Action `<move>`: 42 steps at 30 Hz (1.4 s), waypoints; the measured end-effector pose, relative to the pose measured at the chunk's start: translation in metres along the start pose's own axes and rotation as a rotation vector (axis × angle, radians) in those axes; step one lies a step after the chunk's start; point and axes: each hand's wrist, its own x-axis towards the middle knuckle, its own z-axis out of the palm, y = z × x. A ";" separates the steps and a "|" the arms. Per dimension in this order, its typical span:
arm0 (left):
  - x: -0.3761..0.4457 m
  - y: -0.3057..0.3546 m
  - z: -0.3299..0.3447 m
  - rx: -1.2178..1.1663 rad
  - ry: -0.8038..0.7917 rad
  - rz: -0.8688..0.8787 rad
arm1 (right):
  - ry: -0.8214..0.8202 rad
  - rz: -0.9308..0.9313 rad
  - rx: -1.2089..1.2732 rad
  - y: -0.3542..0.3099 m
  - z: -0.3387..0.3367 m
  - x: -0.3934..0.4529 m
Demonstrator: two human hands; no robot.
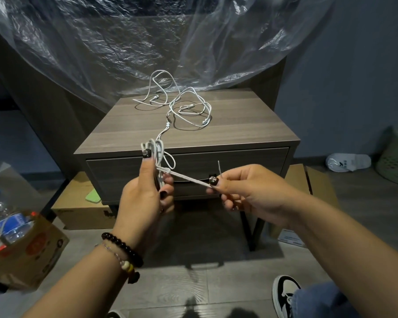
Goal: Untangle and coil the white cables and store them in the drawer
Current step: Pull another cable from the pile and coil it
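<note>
My left hand [145, 191] grips a folded bundle of white cable [157, 154] upright in front of the nightstand. A taut white strand [189, 179] runs from a wrap around that bundle to my right hand [244, 187], which pinches its end between thumb and forefinger. From the bundle, the cable leads up onto the nightstand top [239, 125], where loose tangled white cables [189, 106] lie in loops toward the back. The nightstand's drawer [251, 161] is closed behind my hands.
Clear plastic sheeting [147, 42] hangs behind the nightstand. A cardboard box [32, 249] with a water bottle [7, 216] sits at the left on the floor. Flat cartons [83, 207] lie under the nightstand. A slipper [347, 161] and green basket [395, 157] are at the right.
</note>
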 end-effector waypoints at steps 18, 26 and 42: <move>0.001 -0.002 0.000 -0.006 -0.136 -0.135 | 0.156 -0.398 -0.893 0.013 0.003 -0.011; 0.006 -0.012 0.000 0.032 -0.081 -0.168 | 0.166 -0.728 -1.218 0.026 0.020 -0.016; 0.007 0.033 -0.016 -0.637 -0.403 -0.344 | 0.318 -0.593 -0.871 0.008 -0.042 -0.004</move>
